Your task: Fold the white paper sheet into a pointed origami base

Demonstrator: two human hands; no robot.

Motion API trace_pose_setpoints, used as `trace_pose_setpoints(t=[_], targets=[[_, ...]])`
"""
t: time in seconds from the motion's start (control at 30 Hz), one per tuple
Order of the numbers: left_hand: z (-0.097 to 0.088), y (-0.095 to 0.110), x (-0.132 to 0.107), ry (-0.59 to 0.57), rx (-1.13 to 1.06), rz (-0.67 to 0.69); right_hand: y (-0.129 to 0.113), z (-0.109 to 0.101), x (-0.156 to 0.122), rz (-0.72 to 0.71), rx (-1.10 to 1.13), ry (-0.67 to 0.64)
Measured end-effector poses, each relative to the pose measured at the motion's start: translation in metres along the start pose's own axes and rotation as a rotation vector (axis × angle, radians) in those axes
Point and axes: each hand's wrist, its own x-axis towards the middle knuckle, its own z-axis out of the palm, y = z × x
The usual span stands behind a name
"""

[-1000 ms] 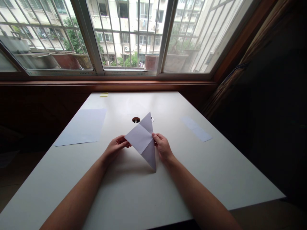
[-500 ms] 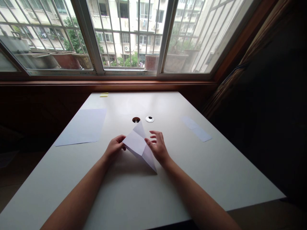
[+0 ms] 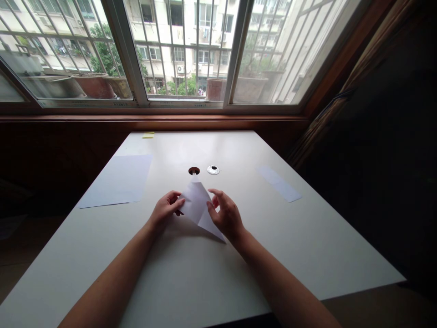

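A folded white sheet of paper [image 3: 196, 200], creased with pointed flaps, is held above the table in front of me. My left hand [image 3: 168, 206] pinches its left edge, thumb on top and fingers underneath. At the opposite edge is my right hand [image 3: 225, 212], its thumb and index finger apart and its other fingers curled. The right thumb tip is right at the paper's edge; whether it touches I cannot tell. One triangular flap points down to the right below this hand, and a smaller tip points away toward the window.
Flat white paper [image 3: 118, 180] lies on the left of the white table [image 3: 191, 282]. A narrow paper strip [image 3: 280, 183] lies at right. Beyond the hands are a round cable hole [image 3: 194, 171] and its metal cover [image 3: 213, 170]. Yellow sticky notes [image 3: 148, 135] sit at the far edge.
The folded paper has tilted and its far tip has come lower. My left thumb now lies over the paper's edge. My right hand's fingers have curled in closer to the right edge.
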Motion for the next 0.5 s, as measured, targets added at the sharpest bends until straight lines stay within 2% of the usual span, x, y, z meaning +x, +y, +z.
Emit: trace_pose_setpoints(t=[0.17,0.3,0.37,0.5], targets=[[-0.003,0.006,-0.002,0.060,0.001,0.019,0.012,-0.021,0.001,0.193,0.024,0.144],[-0.015,0.005,-0.002,0.063,0.166,0.044,0.026,-0.035,-0.004,0.287,0.084,0.208],[-0.021,0.003,-0.002,0.053,0.327,0.075,0.037,-0.041,-0.009,0.311,0.102,0.172],[-0.028,-0.003,0.000,0.012,0.640,0.175,0.061,-0.048,-0.018,0.351,0.047,-0.068]])
